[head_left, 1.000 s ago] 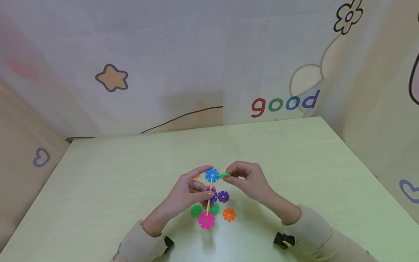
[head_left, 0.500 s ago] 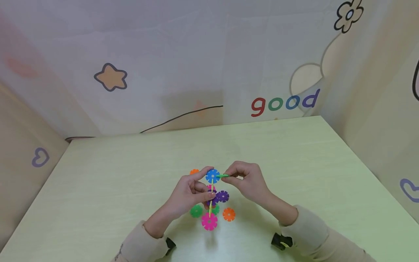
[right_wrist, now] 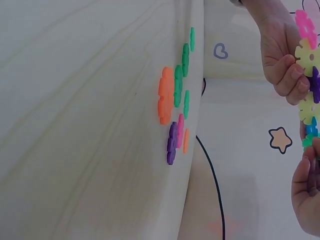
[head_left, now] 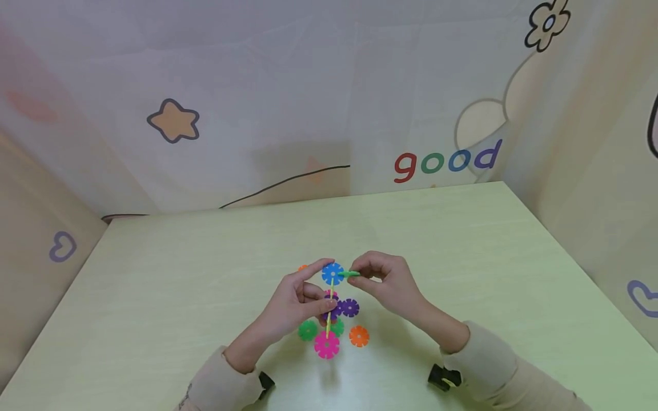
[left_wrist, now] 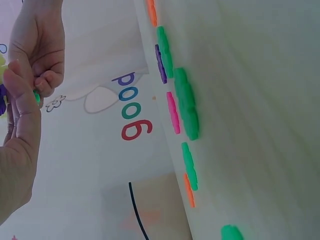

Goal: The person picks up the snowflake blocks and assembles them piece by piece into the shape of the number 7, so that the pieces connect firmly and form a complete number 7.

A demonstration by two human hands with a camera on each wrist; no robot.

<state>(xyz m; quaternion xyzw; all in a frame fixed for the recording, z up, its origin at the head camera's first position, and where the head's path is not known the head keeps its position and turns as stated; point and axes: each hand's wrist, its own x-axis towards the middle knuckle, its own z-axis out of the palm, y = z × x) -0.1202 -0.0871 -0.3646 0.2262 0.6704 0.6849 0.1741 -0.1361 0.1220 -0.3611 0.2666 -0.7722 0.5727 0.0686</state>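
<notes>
My left hand (head_left: 288, 299) holds a chain of notched plastic snowflake discs, thumb at the middle and index finger reaching to the far end. The chain has a pink disc (head_left: 327, 345) at the near end, a yellow disc (right_wrist: 305, 57), a purple disc (right_wrist: 315, 85), another yellow disc (right_wrist: 309, 111) and a blue disc (head_left: 333, 274) at the far end. With thumb and fingers my right hand (head_left: 393, 282) pinches a green disc (head_left: 348, 274), seen edge-on, right at the blue disc's right rim. In the right wrist view the fingers partly hide this green disc.
Loose discs lie flat on the pale table (head_left: 205, 274) below the hands: an orange disc (head_left: 358, 336), a purple disc (head_left: 351, 308), a green disc (head_left: 308, 330) and several others. A printed curtain (head_left: 288, 85) stands behind the table.
The chain's pink near end has shifted slightly right. The green disc now lies more edge-on and a little further left against the blue disc. Both hands keep nearly the same place.
</notes>
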